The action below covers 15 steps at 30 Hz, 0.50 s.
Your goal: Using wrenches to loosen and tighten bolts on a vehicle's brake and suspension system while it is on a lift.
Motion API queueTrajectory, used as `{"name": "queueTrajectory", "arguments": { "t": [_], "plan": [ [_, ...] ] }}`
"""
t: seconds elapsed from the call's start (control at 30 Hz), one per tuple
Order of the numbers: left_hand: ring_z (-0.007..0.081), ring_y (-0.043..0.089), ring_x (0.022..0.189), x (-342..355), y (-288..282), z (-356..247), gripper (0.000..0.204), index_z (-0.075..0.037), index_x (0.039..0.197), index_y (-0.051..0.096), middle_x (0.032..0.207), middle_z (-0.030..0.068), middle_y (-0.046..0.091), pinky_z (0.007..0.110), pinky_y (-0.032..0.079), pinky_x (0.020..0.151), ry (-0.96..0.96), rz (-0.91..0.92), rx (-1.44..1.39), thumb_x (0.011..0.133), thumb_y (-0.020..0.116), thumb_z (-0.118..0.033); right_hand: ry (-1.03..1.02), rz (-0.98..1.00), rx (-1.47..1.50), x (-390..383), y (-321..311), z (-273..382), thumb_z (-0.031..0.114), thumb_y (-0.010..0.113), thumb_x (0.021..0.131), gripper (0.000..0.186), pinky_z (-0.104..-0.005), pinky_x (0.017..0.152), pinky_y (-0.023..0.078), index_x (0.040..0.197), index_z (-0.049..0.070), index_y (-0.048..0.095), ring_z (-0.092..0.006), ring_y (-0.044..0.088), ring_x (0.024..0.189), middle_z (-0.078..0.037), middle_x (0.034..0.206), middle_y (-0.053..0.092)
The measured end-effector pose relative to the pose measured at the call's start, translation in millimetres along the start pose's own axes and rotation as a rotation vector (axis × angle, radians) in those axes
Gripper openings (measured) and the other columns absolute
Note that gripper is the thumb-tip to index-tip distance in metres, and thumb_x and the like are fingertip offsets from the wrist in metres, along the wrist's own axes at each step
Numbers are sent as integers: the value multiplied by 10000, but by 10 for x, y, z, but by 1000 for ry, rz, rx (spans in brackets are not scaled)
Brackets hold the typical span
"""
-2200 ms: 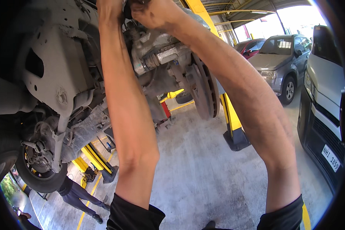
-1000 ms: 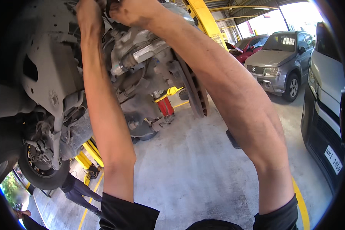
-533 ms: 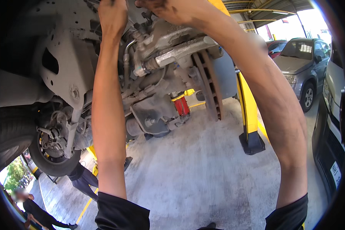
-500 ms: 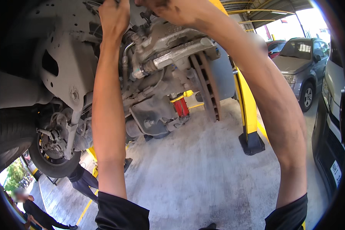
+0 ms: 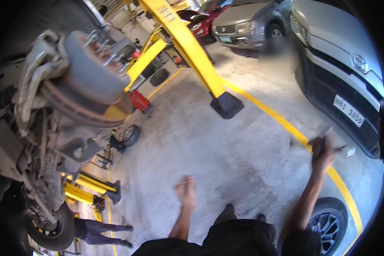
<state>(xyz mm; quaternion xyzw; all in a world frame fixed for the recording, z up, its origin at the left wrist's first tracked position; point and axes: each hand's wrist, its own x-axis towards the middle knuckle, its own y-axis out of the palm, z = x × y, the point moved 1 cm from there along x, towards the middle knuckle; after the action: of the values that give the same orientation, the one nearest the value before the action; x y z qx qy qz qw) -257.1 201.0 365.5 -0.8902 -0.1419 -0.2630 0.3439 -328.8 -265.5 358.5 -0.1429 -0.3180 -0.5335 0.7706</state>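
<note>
My left hand point(image 5: 185, 191) is low over the concrete floor, left of my legs, with its fingers curled in and nothing visible in them. Farther right and raised, my right hand point(image 5: 322, 157) is closed round something smeared by motion. Pale and dark ends of it show on both sides of the fist, too blurred to name. At the upper left, away from both hands, the raised vehicle's brake disc point(image 5: 79, 109) hangs with its wheel off. Bare studs stick out of the hub, and a caliper point(image 5: 36, 70) sits beside the disc.
A yellow lift post point(image 5: 187, 49) with a black foot stands ahead. A silver van point(image 5: 341, 68) is parked at the right. A loose wheel point(image 5: 328, 224) lies at the lower right. A red jack-like object point(image 5: 139, 101) is beyond the disc. Another person's legs point(image 5: 102, 230) show lower left.
Both hands have come down from the vehicle's underside, the right one out to the right. The view has swung right, so the vehicle now lies at the left.
</note>
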Motion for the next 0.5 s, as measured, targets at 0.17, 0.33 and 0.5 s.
{"name": "queueTrajectory", "arguments": {
  "t": [0.17, 0.33, 0.5],
  "plan": [
    [43, 433, 619, -908, 1289, -890, 236, -123, 934, 534, 721, -66, 437, 231, 349, 546, -891, 704, -555, 1012, 605, -335, 1050, 414, 169, -1835, -551, -482, 279, 538, 1044, 259, -225, 485, 293, 865, 107, 612, -25, 397, 563, 84, 664, 448],
    [204, 612, 914, -853, 2187, -1107, 601, -35, 1192, 550, 984, 84, 602, 329, 492, 806, -600, 946, -441, 888, 719, -526, 1003, 1089, 258, -2359, -25, -749, 45, 502, 890, 329, -315, 752, 551, 1184, -62, 606, -173, 660, 854, -107, 998, 692],
    [380, 618, 1169, -376, 2902, -883, 793, 41, 1269, 506, 1195, 284, 630, 419, 467, 1014, -446, 958, -181, 826, 762, -565, 888, 1152, 254, -2124, 715, -1191, 115, 553, 931, 582, -383, 1091, 394, 1459, -52, 373, -286, 484, 1313, -196, 1415, 502]
  ]
}}
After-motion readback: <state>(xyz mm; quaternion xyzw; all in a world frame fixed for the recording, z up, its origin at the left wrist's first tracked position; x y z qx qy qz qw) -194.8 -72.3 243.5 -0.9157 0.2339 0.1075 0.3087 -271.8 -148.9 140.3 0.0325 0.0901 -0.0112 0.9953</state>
